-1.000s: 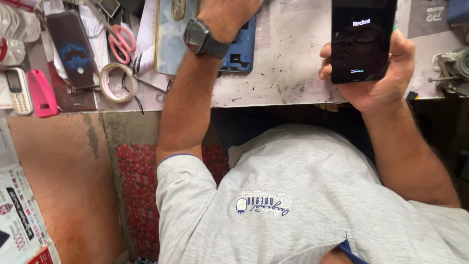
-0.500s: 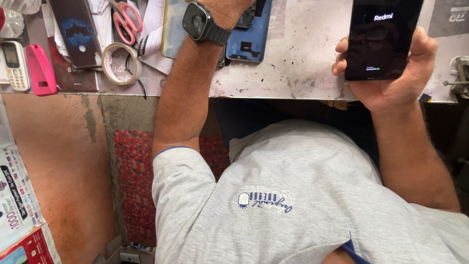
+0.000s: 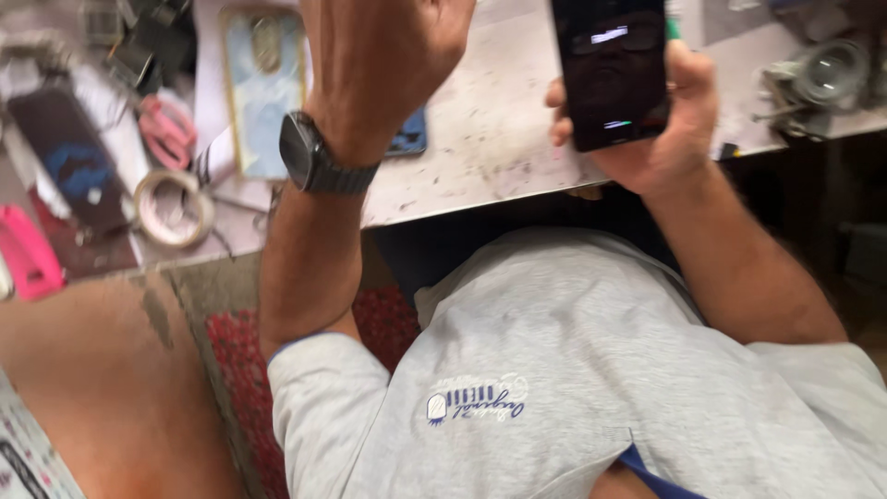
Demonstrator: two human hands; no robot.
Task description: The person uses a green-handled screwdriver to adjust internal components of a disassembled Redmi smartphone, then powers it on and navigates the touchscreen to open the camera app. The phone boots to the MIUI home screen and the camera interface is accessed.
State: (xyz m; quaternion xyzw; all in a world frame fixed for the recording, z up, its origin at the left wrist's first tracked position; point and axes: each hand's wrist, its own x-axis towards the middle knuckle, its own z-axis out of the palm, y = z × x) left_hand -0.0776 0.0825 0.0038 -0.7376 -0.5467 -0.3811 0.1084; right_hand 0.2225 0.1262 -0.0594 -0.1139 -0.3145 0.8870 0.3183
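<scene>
Worktop (image 3: pixel 480 139): pale, stained and speckled surface. Roll of tape (image 3: pixel 173 208): lies flat near the front edge, left of centre. Scissors with pink handles (image 3: pixel 169 129): just behind the tape roll. Dark phone back panel (image 3: pixel 72 162): lies left of the scissors. Pink phone case (image 3: pixel 23 259): far left edge. Light blue phone case (image 3: pixel 261 92): flat, gold-trimmed. Metal lens-like fitting (image 3: pixel 822 79): far right, blurred.

A pale, stained tabletop (image 3: pixel 480 139) carries a light blue phone case (image 3: pixel 263 102), a roll of tape (image 3: pixel 174 207), pink-handled scissors (image 3: pixel 166 129), a dark phone (image 3: pixel 69 157) with a blue mark, a pink case (image 3: pixel 26 254) near its left end, and a metal fixture (image 3: pixel 818 83) at the right.
</scene>
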